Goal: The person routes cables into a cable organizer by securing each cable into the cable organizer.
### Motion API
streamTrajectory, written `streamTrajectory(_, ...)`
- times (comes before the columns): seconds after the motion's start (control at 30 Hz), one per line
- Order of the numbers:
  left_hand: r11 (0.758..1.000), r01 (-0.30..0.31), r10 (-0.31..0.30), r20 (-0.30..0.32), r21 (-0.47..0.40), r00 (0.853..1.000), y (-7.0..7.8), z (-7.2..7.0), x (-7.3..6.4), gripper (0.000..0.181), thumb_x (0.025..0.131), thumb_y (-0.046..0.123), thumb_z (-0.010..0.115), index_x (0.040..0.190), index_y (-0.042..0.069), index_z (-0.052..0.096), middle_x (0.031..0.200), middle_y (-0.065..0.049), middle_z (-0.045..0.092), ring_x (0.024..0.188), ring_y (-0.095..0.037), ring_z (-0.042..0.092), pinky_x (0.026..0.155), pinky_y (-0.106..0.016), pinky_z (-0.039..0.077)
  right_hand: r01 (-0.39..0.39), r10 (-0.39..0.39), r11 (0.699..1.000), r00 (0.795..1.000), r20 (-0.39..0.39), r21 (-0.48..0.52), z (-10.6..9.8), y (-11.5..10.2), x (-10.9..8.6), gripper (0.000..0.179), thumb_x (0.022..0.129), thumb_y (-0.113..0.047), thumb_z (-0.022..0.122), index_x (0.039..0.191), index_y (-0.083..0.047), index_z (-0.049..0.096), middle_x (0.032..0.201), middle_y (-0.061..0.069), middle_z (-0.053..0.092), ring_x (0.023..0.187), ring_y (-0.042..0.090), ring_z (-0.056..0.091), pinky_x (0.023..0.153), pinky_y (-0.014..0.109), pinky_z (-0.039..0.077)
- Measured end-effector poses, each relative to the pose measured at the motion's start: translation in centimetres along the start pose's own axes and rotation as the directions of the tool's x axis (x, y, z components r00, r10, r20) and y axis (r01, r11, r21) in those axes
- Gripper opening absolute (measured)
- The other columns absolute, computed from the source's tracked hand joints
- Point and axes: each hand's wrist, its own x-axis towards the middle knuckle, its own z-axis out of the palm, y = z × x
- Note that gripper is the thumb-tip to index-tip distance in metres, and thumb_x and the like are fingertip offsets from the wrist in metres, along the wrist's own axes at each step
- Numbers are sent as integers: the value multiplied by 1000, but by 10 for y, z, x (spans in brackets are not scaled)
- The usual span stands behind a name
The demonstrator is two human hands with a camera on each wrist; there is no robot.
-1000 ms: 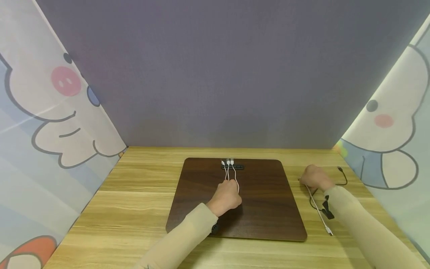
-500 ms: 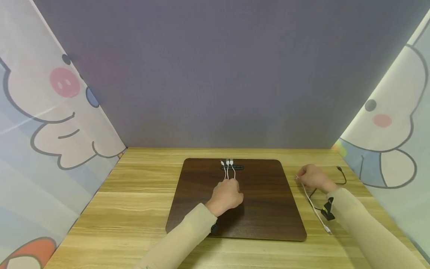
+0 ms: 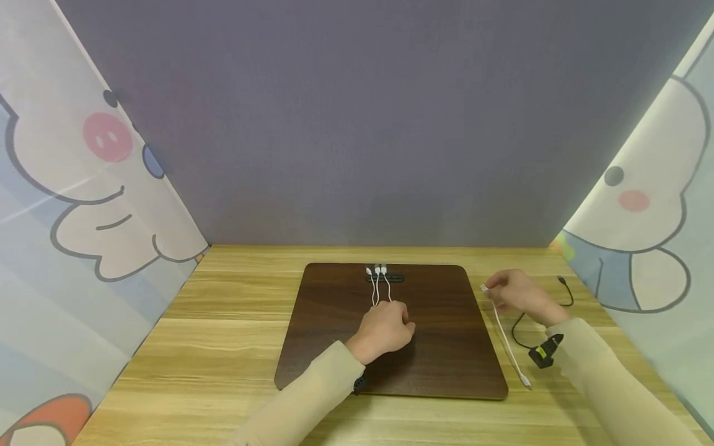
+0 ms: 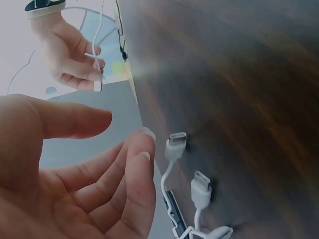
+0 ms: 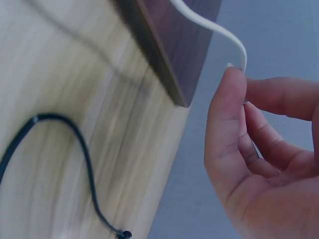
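My right hand pinches a white USB cable near one plug, between thumb and fingertips, beside the board's right edge. The cable's other end hangs down towards the table's front. Over the dark wooden board, my left hand holds nothing; in the left wrist view its thumb stands apart from loosely bent fingers. Near those fingers lie white cable plugs on the board. Several short white cables run from a black slotted strip at the board's back edge.
A black cable lies curved on the light wood table, right of the board, partly behind my right hand. A grey panel closes the back, and printed cartoon curtains flank both sides.
My right hand has shifted slightly left with the white cable, whose lower end has swung left. My left hand has drawn slightly right and back from the white cables, its fingers loosened.
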Motion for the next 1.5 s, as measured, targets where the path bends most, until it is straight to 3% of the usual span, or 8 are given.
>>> streamTrajectory(0.13,1000,-17,17,4,-16,1000,3,2,1,14,97,19,67,90,8,72,63,3,56,46,-12,49,49,-28,41,31,-31,998,999,-11,47,2,-4,-1,34,101,-10,61,122,16,55,117,30,61,94,32,66,78,39,60)
streamTrajectory(0.43,994,-71,75,37,-87,996,10,9,5,14,98,20,66,100,8,73,72,5,63,47,-10,50,46,-26,42,66,-63,994,997,-40,89,6,-22,-7,41,99,-13,65,126,15,53,119,32,60,89,35,68,77,43,60)
streamTrajectory(0.63,990,-87,91,36,-112,995,14,13,5,12,98,20,67,96,10,73,76,6,65,50,-8,53,50,-25,44,116,-112,990,992,-53,82,11,-36,-11,37,99,-14,66,123,12,56,113,28,63,89,36,68,75,39,60)
streamTrajectory(0.9,979,-141,148,38,-144,988,17,15,6,11,97,21,69,95,11,73,76,10,63,59,-4,54,58,-22,45,141,-136,987,989,-62,78,18,-56,-15,38,98,-19,69,122,8,58,111,21,65,85,26,69,75,41,60)
streamTrajectory(1.17,954,-204,217,35,-221,976,22,16,9,10,96,20,69,100,12,73,84,11,66,73,0,57,67,-19,47,171,-164,981,983,-81,89,24,-75,-20,35,97,-18,70,120,6,60,110,19,66,85,27,69,73,36,60)
streamTrajectory(1.5,912,-205,254,95,-355,963,26,20,9,23,94,17,72,112,4,71,91,9,67,81,2,60,74,-17,50,224,-210,961,972,-102,160,34,-93,-22,31,96,-13,71,116,7,60,98,15,68,84,23,69,73,39,60)
